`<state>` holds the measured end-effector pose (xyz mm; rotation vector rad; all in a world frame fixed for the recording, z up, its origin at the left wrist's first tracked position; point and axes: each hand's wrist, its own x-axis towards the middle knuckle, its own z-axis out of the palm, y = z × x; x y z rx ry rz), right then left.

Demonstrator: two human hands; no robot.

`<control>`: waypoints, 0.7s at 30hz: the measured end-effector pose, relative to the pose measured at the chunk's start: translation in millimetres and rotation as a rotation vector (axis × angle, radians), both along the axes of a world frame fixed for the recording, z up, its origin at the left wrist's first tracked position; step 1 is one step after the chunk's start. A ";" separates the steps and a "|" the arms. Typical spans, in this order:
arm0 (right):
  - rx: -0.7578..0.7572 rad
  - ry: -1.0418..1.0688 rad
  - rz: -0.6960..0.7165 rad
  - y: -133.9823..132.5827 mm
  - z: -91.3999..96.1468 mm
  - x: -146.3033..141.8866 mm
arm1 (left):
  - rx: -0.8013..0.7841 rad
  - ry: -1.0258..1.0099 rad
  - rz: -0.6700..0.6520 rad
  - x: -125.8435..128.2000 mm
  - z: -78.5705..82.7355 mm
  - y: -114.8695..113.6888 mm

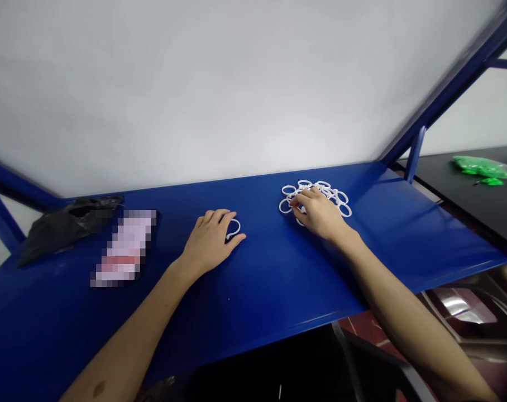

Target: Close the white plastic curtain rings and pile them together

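My left hand [209, 240] lies low over the blue shelf, fingers stretched out and thumb apart. A single white plastic ring [235, 226] with a small tab sits between its thumb and index finger, partly hidden by the hand; it does not look gripped. My right hand [318, 212] reaches into a cluster of similar white rings [345, 210]. Its thumb and index finger are pinched together at a ring [284, 206] on the cluster's left side. The palm and fingers cover the middle of the cluster.
The blue metal shelf [257, 279] has a white wall behind and blue posts [415, 153] at its ends. A black plastic bag [65, 229] and a blurred-out pale flat object [125, 245] lie at left. Green items in clear plastic [483, 166] rest on a dark table at right.
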<state>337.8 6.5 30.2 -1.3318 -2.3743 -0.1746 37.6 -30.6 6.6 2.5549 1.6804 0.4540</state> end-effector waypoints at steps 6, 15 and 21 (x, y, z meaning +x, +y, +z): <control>-0.005 -0.022 -0.009 -1.3 0.1 -3.5 | -0.009 -0.020 0.001 -1.7 -2.2 1.1; 0.066 0.081 -0.010 -3.6 4.1 -3.2 | -0.074 -0.018 -0.128 -22.9 7.5 0.3; 0.004 0.243 0.070 -13.9 -3.2 -22.0 | -0.046 -0.050 -0.107 -12.2 13.9 0.8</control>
